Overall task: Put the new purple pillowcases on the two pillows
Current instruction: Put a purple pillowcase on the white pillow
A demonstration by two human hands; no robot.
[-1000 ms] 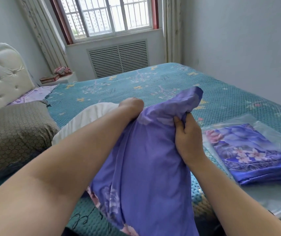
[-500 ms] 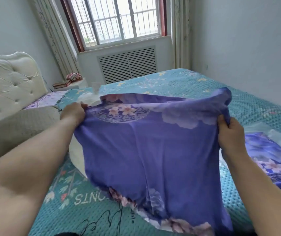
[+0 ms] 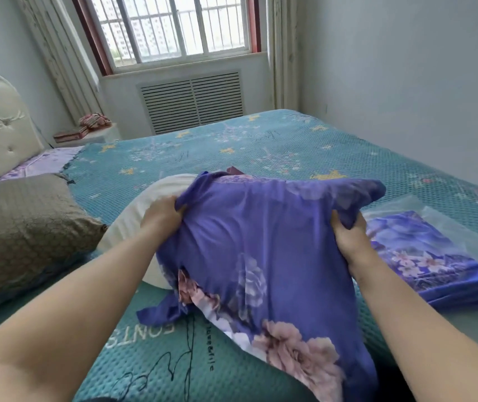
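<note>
A teal patterned bed (image 3: 261, 146) fills the room below a barred window (image 3: 174, 27). On it, a purple floral pillowcase (image 3: 261, 256) is spread between both hands over a white pillow (image 3: 145, 204), whose far end sticks out uncovered. The left hand (image 3: 161, 213) grips the case's left edge against the pillow; the right hand (image 3: 348, 230) clutches bunched fabric at its right edge. A brown pillow (image 3: 20, 227) lies left; right, a clear plastic bag (image 3: 406, 207) holds a folded purple pillowcase (image 3: 423, 250).

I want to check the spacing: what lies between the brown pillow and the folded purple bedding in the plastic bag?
In the head view, the white pillow and the purple pillowcase, gripped by both hands, lie between the brown pillow and the bagged purple bedding.
</note>
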